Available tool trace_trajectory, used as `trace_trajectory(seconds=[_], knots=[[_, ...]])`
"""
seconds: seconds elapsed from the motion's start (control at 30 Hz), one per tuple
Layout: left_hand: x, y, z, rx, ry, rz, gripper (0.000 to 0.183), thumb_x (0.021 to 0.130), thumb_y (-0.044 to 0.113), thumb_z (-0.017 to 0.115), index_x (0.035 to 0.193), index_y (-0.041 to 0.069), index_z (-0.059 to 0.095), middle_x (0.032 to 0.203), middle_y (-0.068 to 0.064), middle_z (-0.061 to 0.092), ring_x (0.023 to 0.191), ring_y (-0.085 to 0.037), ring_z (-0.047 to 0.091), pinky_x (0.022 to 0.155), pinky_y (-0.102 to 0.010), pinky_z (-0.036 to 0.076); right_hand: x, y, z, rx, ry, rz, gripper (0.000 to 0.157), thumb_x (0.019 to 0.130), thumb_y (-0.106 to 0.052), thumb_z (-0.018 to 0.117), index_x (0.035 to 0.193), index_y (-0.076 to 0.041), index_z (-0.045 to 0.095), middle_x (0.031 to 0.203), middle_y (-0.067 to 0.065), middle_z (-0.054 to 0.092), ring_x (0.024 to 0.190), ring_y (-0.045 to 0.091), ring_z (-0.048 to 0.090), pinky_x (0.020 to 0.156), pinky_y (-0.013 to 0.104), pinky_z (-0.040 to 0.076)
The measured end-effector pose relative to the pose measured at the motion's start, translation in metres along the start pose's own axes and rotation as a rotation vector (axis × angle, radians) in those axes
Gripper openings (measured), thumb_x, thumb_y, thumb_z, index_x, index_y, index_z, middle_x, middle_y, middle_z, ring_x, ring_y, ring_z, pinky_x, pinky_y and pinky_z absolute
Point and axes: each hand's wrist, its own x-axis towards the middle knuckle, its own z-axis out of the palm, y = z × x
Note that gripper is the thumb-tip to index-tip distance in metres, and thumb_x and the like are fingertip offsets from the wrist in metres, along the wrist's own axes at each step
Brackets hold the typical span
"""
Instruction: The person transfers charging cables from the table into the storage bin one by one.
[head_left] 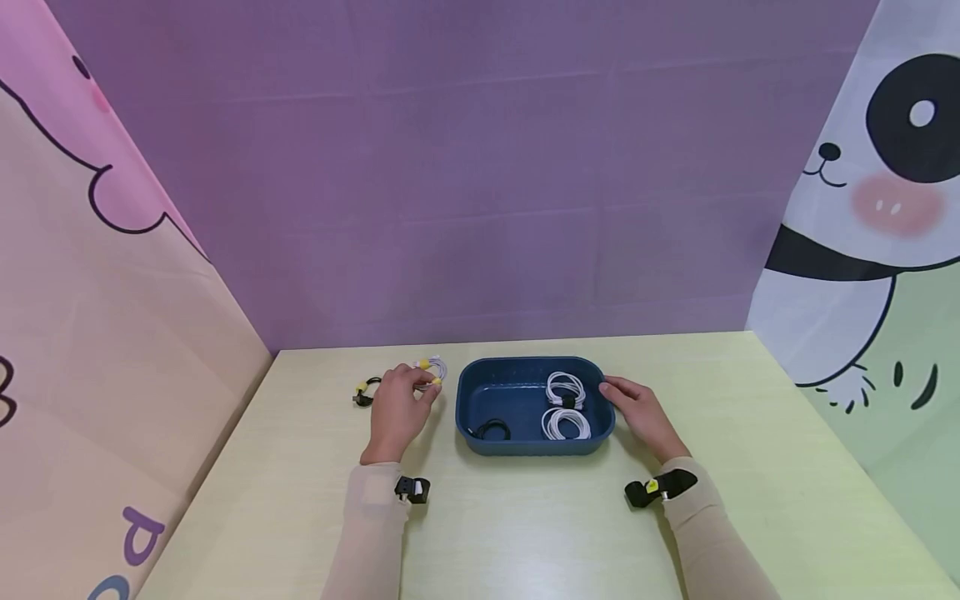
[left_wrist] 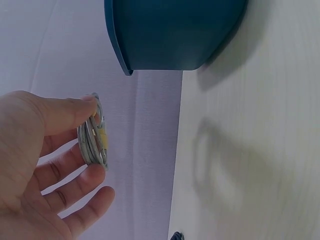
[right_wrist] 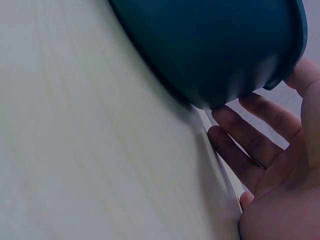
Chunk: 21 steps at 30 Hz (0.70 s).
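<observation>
My left hand (head_left: pixel 399 414) pinches a coiled white cable (left_wrist: pixel 92 142) with yellow bands between thumb and fingers. The coil is held up off the table, and its shadow falls on the tabletop in the left wrist view. To its right stands a dark blue bin (head_left: pixel 536 447). At the bin's right end, my right hand (head_left: pixel 641 412) grips the rim, thumb on top and fingers against the outer wall. Inside lie two coiled white cables (head_left: pixel 552 427), one behind the other on the right, and a small black cable coil (head_left: pixel 482 432) at front left.
A black cable (head_left: pixel 363 400) with a yellow band lies on the table just left of my left hand. The pale wooden table (head_left: pixel 517 525) ends at a purple backdrop (head_left: pixel 480 183) behind the bin. Printed cloth panels (head_left: pixel 832 325) stand at both sides.
</observation>
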Motion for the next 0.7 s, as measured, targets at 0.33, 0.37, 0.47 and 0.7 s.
trace_trajectory(seconds=[0.33,0.37,0.47,0.7], knots=[[-0.0005,0.0011,0.0006,-0.002,-0.008,-0.011,0.016,0.091,0.020,0.078,0.102,0.008,0.079,0.098,-0.009,0.069,0.095,-0.028,0.062,0.077,-0.043,0.052,-0.0006,-0.0014,0.0004,0.000,0.003,0.001,0.062,0.104,-0.048,0.056,0.147,-0.004,0.054,0.153,0.019,0.051,0.149,0.038,0.040,0.123,0.056,0.029],[-0.0006,0.0011,0.0006,-0.002,-0.007,-0.013,0.016,0.091,0.019,0.078,0.102,0.008,0.079,0.098,-0.009,0.069,0.095,-0.028,0.062,0.077,-0.043,0.052,-0.0003,-0.0016,0.0005,-0.001,0.002,0.002,0.062,0.104,-0.047,0.056,0.147,-0.004,0.054,0.153,0.019,0.052,0.149,0.038,0.041,0.123,0.056,0.029],[-0.0011,0.0011,0.0001,0.000,-0.005,-0.017,0.016,0.091,0.019,0.078,0.102,0.007,0.079,0.098,-0.009,0.069,0.095,-0.028,0.062,0.077,-0.043,0.052,0.0003,-0.0016,0.0006,-0.002,0.001,0.000,0.061,0.104,-0.047,0.056,0.147,-0.003,0.054,0.153,0.020,0.052,0.149,0.038,0.040,0.123,0.056,0.028],[-0.0003,0.0010,-0.0001,0.000,0.000,-0.004,0.015,0.091,0.019,0.078,0.102,0.008,0.079,0.097,-0.008,0.069,0.094,-0.029,0.062,0.079,-0.044,0.052,0.0001,-0.0007,0.0001,-0.007,-0.002,0.004,0.062,0.104,-0.048,0.056,0.147,-0.004,0.054,0.154,0.020,0.050,0.150,0.039,0.038,0.123,0.057,0.027]])
